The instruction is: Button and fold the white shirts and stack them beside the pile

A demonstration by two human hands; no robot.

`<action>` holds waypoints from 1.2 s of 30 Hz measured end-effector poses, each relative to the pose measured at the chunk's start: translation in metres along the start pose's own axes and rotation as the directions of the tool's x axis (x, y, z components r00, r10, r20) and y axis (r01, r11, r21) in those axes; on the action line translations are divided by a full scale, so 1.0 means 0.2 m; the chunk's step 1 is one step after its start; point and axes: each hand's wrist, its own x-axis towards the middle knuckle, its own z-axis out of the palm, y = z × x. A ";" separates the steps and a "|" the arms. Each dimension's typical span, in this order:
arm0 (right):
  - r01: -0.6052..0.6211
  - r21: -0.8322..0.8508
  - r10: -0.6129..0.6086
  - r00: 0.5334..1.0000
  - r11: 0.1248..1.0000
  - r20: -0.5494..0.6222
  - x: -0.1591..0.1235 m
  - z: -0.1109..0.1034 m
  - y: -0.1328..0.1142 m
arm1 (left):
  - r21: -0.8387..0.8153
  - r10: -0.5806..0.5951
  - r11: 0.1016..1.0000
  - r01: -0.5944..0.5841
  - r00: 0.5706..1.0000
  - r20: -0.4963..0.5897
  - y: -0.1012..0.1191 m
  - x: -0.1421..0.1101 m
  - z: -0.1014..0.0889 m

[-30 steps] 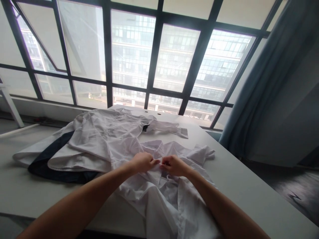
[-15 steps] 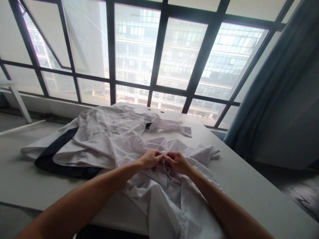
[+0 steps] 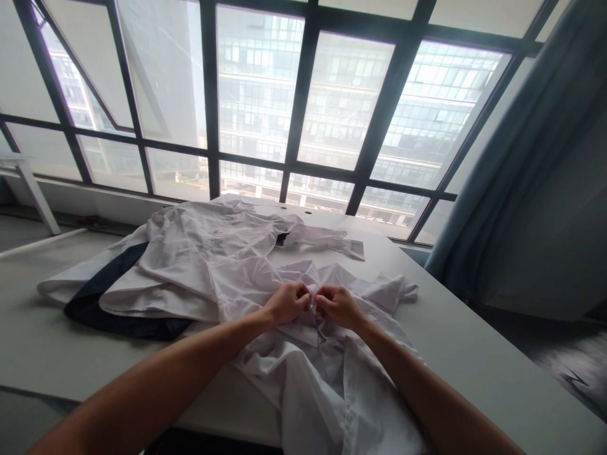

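Observation:
A white shirt point(image 3: 313, 392) lies crumpled in front of me, its lower part hanging over the near table edge. My left hand point(image 3: 288, 302) pinches the fabric near the shirt's upper middle. Close beside it, my right hand point(image 3: 337, 307) pinches the same area from the other side, fingertips almost meeting the left ones. Whether a button sits between the fingers is too small to make out. Beyond and to the left, more white garments point(image 3: 190, 246) are heaped, with a dark navy cloth point(image 3: 109, 303) showing between their layers.
The white table point(image 3: 493, 360) extends to the right of the shirt. Tall windows point(image 3: 258, 82) with dark frames rise behind it. A blue-grey curtain point(image 3: 516, 158) hangs at the right. A white table leg point(image 3: 38, 196) stands at the far left.
The fingertips of my two hands have drawn slightly apart, still pinching the shirt at the same place. The garments lie as before.

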 end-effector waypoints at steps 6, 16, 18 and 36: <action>-0.017 -0.025 0.017 1.000 1.000 0.022 0.01 0.01 0.05 | -0.094 0.038 0.995 -0.036 0.999 0.019 0.02 -0.02 0.02; -0.076 -0.477 -0.009 0.985 0.875 -0.174 0.04 -0.29 0.13 | 0.327 0.103 0.945 -0.018 0.964 -0.245 0.10 0.03 -0.39; -0.141 -0.554 -0.009 0.966 0.820 -0.258 0.05 -0.40 0.21 | 0.584 0.104 0.808 0.078 0.957 -0.271 0.09 0.03 -0.52; -0.499 -0.484 0.287 0.847 0.719 -0.448 0.00 -0.84 0.40 | 0.869 0.193 0.440 0.224 0.922 -0.335 0.22 -0.06 -0.67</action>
